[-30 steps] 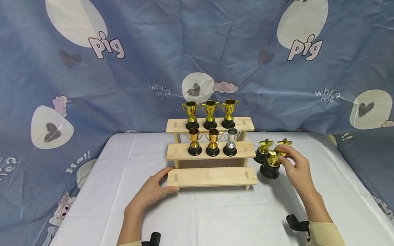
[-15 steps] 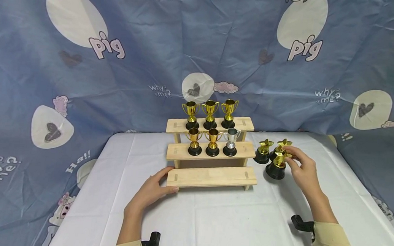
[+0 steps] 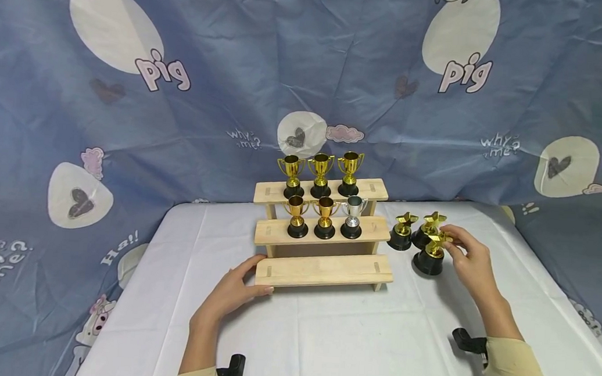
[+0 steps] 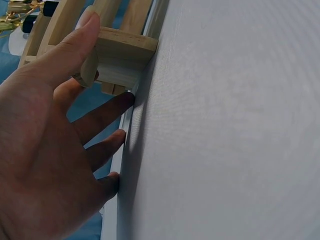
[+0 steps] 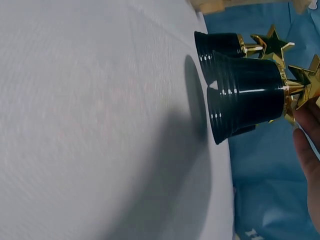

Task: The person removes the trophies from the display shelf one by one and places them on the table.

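My right hand (image 3: 471,264) pinches a star trophy (image 3: 428,261) by its gold star, its black base down, close to the white cloth. Two more star trophies stand just behind it: one at the left (image 3: 400,237), the other (image 3: 423,236) partly overlapped by the held one. In the right wrist view the held trophy's black base (image 5: 250,95) fills the middle, fingertips at the star. My left hand (image 3: 233,291) holds the left end of the lowest step of a wooden tiered stand (image 3: 326,270), thumb in front and index finger behind; the left wrist view shows the other fingers (image 4: 102,155) spread.
Three gold cups (image 3: 321,175) line the top step. On the middle step stand two copper-gold cups (image 3: 325,216) and a silver cup (image 3: 353,216). A white cloth (image 3: 353,343) covers the table, and a blue printed curtain (image 3: 225,78) hangs behind.
My right hand has moved the pinched star trophy to the right, away from the stand, uncovering more of the trophies behind. The left hand stays at the step's end.
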A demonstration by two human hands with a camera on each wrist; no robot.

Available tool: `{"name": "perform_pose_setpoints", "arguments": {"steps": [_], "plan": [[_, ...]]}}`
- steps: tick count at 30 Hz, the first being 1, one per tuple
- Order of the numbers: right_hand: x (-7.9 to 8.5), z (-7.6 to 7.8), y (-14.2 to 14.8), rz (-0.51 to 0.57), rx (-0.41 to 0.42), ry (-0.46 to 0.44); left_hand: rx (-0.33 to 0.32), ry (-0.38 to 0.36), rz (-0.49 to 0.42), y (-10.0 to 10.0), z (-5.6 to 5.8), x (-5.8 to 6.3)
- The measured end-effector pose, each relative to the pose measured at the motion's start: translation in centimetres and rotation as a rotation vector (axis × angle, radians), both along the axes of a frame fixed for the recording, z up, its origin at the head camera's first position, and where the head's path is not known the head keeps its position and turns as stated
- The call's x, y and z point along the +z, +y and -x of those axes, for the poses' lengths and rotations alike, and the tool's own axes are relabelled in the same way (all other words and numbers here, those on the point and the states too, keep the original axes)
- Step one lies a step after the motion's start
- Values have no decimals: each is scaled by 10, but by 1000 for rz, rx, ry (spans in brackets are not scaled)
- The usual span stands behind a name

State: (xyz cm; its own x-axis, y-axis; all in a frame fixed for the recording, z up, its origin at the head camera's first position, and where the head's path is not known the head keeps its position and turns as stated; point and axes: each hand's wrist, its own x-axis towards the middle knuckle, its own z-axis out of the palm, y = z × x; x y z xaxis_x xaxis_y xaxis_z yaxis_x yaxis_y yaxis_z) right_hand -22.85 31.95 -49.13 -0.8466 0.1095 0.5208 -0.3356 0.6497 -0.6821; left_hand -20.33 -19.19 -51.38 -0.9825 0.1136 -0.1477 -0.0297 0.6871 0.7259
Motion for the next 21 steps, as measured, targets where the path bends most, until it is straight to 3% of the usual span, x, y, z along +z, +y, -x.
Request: {"name": "perform_pose_setpoints", "arguments": {"steps": [8,21], "plan": [[-1,1,7,-11,-11,15,7,-9,-2,-1,-1,0],[-2,7,23,-25,-78,-48,3,-4,-9,1,-1,2]]}}
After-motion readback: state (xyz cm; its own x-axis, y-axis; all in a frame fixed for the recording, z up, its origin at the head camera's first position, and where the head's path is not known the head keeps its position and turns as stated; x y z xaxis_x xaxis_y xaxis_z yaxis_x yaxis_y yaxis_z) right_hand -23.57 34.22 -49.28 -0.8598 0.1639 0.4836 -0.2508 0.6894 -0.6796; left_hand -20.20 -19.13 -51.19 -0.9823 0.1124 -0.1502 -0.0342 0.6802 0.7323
